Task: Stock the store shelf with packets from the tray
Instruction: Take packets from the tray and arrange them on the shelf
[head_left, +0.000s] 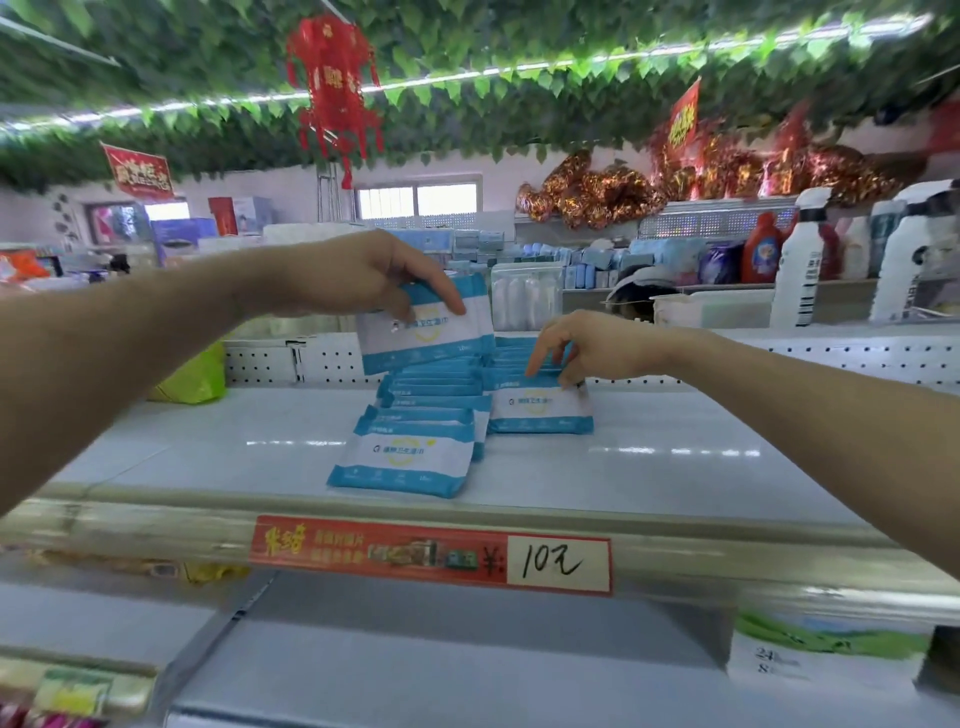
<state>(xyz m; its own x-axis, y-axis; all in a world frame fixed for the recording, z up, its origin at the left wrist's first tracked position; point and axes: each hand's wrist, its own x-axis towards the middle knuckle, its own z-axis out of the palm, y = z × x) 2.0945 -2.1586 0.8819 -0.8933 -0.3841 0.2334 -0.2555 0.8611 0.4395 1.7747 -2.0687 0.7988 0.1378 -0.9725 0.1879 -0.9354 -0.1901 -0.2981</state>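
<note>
Shelf (208, 447) stock sits mid-span in two rows of white-and-blue packets, each leaning on the one behind. At far left a yellow-green bag (192, 374) rests by the perforated back panel, well apart from the work.

Your left grip (358, 275) pinches a held packet (426, 332) by its top edge, fingers draped over the face. It may be more than one packet, since blur smears the edges. It hangs upright with its long axis running across the shelf, directly above the rear of the left row (415, 441). The slot therefore lies straight below your grip, so I judge the move to be a plain lowering with the face kept forward.

Just beside it stands the right row (540, 408), its front packet set further back. Your right grip (587, 348) hovers over it with fingers pointing down, tips resting on the packet tops and clasping nothing. It is the nearer hand for steadying that row.

Packets look flat, soft and glossy, and likely to slump. No tray is in view.
</note>
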